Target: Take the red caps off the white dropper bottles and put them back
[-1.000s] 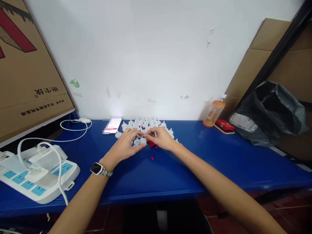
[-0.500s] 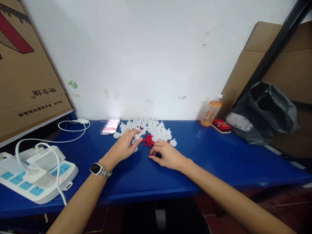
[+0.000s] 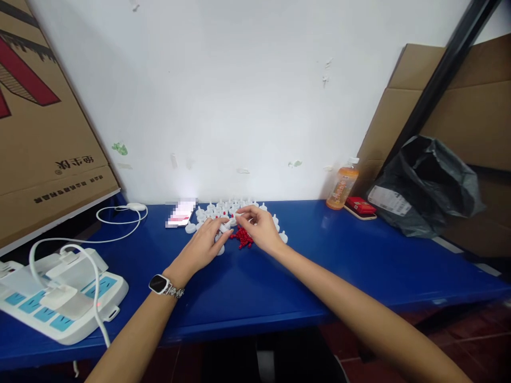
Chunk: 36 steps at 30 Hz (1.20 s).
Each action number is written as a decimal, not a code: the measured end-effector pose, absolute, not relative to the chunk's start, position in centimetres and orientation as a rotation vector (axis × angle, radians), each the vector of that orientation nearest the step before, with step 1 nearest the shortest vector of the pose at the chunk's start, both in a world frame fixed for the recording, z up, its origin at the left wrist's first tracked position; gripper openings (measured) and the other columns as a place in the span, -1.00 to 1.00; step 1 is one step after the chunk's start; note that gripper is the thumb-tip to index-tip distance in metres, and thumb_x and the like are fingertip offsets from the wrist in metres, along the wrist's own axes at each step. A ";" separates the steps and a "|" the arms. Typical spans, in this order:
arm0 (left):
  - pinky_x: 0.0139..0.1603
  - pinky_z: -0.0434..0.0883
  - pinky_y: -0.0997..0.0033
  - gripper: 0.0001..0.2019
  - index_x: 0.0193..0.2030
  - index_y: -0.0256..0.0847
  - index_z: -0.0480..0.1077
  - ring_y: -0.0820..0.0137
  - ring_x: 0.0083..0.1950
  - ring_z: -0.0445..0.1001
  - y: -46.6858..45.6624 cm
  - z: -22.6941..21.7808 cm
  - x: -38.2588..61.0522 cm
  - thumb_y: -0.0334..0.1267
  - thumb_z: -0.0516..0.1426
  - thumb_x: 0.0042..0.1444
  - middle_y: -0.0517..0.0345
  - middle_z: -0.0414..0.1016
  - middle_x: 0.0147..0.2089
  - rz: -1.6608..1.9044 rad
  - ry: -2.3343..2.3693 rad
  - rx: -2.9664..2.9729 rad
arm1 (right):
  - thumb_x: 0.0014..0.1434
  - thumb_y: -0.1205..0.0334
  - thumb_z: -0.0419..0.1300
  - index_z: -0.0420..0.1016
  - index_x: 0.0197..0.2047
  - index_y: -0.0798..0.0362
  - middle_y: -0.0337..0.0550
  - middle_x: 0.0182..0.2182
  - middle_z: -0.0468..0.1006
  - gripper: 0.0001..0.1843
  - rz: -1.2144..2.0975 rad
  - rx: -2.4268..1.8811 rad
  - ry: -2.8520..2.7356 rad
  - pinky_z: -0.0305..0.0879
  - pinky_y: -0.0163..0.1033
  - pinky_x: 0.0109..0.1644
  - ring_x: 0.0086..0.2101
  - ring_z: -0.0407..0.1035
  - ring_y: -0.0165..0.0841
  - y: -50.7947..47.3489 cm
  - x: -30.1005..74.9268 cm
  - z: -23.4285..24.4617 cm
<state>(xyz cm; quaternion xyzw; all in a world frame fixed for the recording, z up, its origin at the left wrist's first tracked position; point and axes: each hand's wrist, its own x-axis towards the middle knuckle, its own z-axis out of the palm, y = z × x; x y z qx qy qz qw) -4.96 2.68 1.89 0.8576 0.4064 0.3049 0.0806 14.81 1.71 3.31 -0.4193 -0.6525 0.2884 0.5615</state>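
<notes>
"Pinched between the thumb and fingers, that's how the left hand (image 3: pixel 204 243) had one white piece (image 3: pixel 225 227). Its gap was narrow, just as big as the piece."

"Why did it hold it that way?"

"Maybe so the piece wouldn't wobble. The round part looked easy to grab by its sides."

"And what did the right hand (image 3: pixel 259 230) have?"

"I couldn't tell. Its thumb and finger came close together, but whatever was at the tips was too small to see. It was just beside the left hand, over the pile, so maybe the two could work on the same spot."

"Where were the red bits (image 3: pixel 244 239)?"

"In a little heap on the blue table (image 3: pixel 279 290), between the hands and a bit nearer the person. I guess that made them easy to reach."

"And the other white pieces (image 3: pixel 219 206)?"

"Behind the hands, near the wall (image 3: pixel 239 106), all bunched up. Lots had their thin stems pointing up. Perhaps they sat flat and steady on their wide ends."

"What about the bottle (image 3: pixel 342 187) and the phone (image 3: pixel 181 214)?"

"The bottle was far off to the right, and the phone lay left of the pile. Both looked out of the way of the fingers."
</notes>
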 end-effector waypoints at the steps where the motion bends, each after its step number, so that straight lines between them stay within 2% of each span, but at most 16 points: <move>1: 0.06 0.39 0.10 -0.55 0.25 -0.18 0.25 0.22 -0.07 0.44 2.6 1.9 -4.9 0.03 -0.06 0.37 0.02 0.37 -0.12 0.919 1.231 2.578 | 0.16 0.13 0.26 0.57 -0.22 0.08 -0.18 -0.40 0.61 -0.80 0.738 -0.954 -1.452 0.32 -0.27 -0.28 -0.38 0.45 -0.36 2.1 14.1 3.2; 4: 0.06 0.39 0.08 -0.53 0.29 -0.23 0.20 0.18 -0.03 0.42 2.5 2.1 -4.6 0.01 -0.07 0.38 -0.02 0.37 -0.10 0.957 1.273 2.635 | 0.06 0.08 0.33 0.56 -0.33 0.08 -0.16 -0.40 0.61 -0.77 0.864 -0.873 -1.261 0.37 -0.25 -0.25 -0.36 0.47 -0.34 2.6 12.4 2.7; 8: 0.06 0.40 0.06 -0.54 0.29 -0.27 0.18 0.16 0.00 0.41 2.3 2.1 -4.2 -0.04 -0.07 0.39 -0.07 0.39 -0.06 1.005 1.278 2.704 | -0.04 0.05 0.40 0.52 -0.39 0.08 -0.20 -0.47 0.57 -0.72 0.902 -0.820 -1.119 0.36 -0.27 -0.31 -0.42 0.45 -0.35 2.8 11.7 2.2; 13: 0.03 0.42 0.04 -0.58 0.26 -0.25 0.22 0.15 -0.03 0.40 1.9 2.2 -3.7 -0.07 -0.06 0.39 -0.06 0.41 -0.09 1.027 1.272 2.777 | -0.02 0.05 0.39 0.47 -0.46 0.07 -0.26 -0.53 0.50 -0.71 0.821 -0.821 -1.079 0.28 -0.30 -0.37 -0.48 0.34 -0.41 2.5 11.5 2.0; 17: 0.05 0.42 0.01 -0.60 0.25 -0.28 0.20 0.14 0.00 0.38 1.7 1.8 -3.2 -0.11 -0.08 0.40 -0.12 0.39 -0.03 1.056 1.276 2.781 | 0.02 0.04 0.38 0.44 -0.49 0.07 -0.29 -0.56 0.45 -0.69 0.784 -0.839 -1.104 0.20 -0.31 -0.43 -0.53 0.25 -0.45 1.7 11.1 1.8; 22: 0.13 0.40 -0.03 -0.55 0.35 -0.32 0.06 0.11 0.12 0.36 1.6 1.4 -2.5 -0.18 -0.08 0.40 -0.20 0.35 0.07 1.160 1.224 2.732 | 0.04 0.05 0.36 0.45 -0.48 0.07 -0.25 -0.52 0.51 -0.71 0.748 -0.809 -1.083 0.27 -0.28 -0.36 -0.49 0.32 -0.42 1.0 10.7 2.1; 28: 0.08 0.43 0.00 -0.49 0.42 -0.25 -0.06 0.13 0.06 0.37 1.6 2.0 -2.8 -0.16 -0.08 0.40 -0.12 0.35 -0.01 1.170 1.241 2.700 | 0.00 0.04 0.40 0.43 -0.49 0.06 -0.25 -0.51 0.52 -0.69 0.806 -0.762 -1.109 0.28 -0.28 -0.37 -0.50 0.31 -0.43 1.2 10.9 2.9; 32: 0.11 0.40 0.00 -0.48 0.41 -0.22 -0.04 0.11 0.12 0.35 1.7 2.2 -3.3 -0.11 -0.08 0.40 -0.14 0.34 0.06 1.124 1.268 2.675 | -0.07 0.01 0.42 0.50 -0.40 0.05 -0.20 -0.45 0.57 -0.68 0.948 -0.770 -1.217 0.37 -0.24 -0.29 -0.40 0.43 -0.35 1.5 12.0 3.1; 36: 0.14 0.38 0.04 -0.32 0.46 -0.19 -0.20 0.14 0.09 0.37 2.0 2.0 -3.8 -0.05 0.03 0.34 -0.07 0.38 0.04 1.191 1.257 2.595 | -0.03 0.02 0.39 0.56 -0.28 0.05 -0.15 -0.40 0.61 -0.68 0.921 -0.792 -1.360 0.41 -0.20 -0.22 -0.34 0.47 -0.30 3.4 13.7 4.1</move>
